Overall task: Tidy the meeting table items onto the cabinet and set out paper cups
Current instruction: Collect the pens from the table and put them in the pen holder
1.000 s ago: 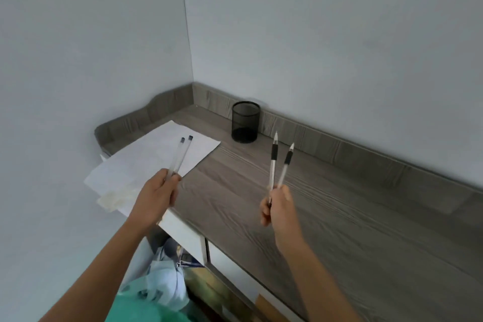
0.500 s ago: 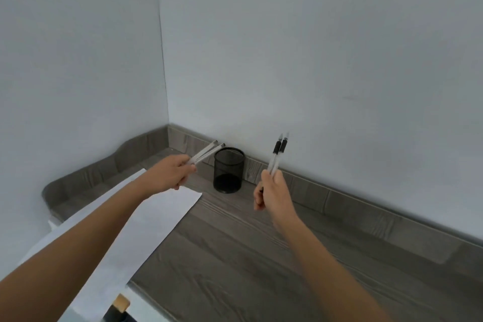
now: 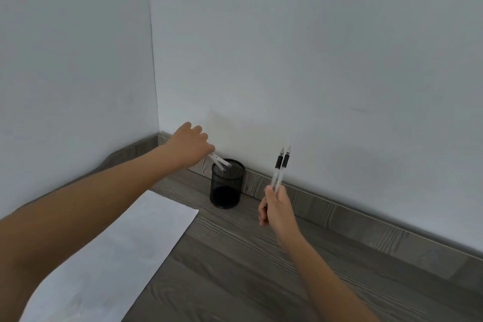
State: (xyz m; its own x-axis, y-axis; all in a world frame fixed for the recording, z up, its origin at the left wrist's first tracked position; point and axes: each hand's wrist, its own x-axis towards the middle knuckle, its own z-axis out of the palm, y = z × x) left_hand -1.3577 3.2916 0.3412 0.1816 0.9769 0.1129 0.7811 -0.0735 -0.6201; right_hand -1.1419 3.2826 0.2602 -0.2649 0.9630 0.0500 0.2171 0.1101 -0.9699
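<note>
A black mesh pen holder stands on the grey wood cabinet top, close to the back wall near the corner. My left hand is above its left rim, shut on two clear pens that slant down with their ends over the holder's opening. To the right of the holder, my right hand grips two more clear pens with black grips, held upright with tips up.
White paper sheets lie on the cabinet top at the left, under my left forearm. A low grey wood upstand runs along the walls. Bare walls meet in the corner behind the holder.
My left hand has moved right and forward, bringing its two pens from beside the holder to over its opening, tilted downward. The right hand has stayed beside the holder with its pens upright.
</note>
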